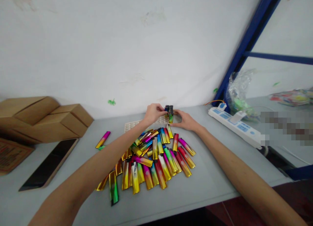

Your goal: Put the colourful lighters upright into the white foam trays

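Both hands, left hand (153, 112) and right hand (186, 120), fingers pinching upright lighters (169, 113) over far tray (132, 125). Few standing. Big lighter pile (151, 161) near, unsorted on desk (207, 183).

Workshop bench, lighter pile (149, 161), cardboard boxes (41, 118)

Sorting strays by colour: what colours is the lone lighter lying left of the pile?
Pink fading to gold, the lone lighter; head view.

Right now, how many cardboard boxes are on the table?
2, both at the table's far left against the wall: a larger cardboard box and a smaller one leaning beside it. More may sit out of view.
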A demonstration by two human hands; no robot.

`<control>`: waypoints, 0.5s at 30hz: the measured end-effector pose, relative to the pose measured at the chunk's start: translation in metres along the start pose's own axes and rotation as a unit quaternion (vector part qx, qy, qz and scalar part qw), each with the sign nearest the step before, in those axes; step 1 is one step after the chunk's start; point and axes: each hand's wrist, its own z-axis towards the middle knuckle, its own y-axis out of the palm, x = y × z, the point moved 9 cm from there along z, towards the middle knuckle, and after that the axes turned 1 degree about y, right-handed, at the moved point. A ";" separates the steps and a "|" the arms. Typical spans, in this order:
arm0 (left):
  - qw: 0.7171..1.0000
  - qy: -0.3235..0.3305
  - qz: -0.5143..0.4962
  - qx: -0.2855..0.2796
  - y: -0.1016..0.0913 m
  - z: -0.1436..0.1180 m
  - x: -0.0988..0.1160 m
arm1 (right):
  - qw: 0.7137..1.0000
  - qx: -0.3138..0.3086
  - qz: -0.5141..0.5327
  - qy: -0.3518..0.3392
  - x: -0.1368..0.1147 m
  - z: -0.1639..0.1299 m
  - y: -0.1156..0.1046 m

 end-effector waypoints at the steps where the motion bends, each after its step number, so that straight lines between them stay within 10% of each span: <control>1: 1.000 -0.002 0.002 -0.004 0.000 -0.001 0.000 | 1.000 0.000 0.002 -0.001 0.000 0.000 0.000; 8: 0.990 0.056 0.126 -0.022 -0.006 -0.034 0.031 | 1.000 0.004 0.017 -0.010 -0.001 0.001 0.001; 15: 0.927 0.147 0.316 -0.138 0.045 -0.109 0.090 | 1.000 0.014 0.005 -0.005 0.004 0.002 0.002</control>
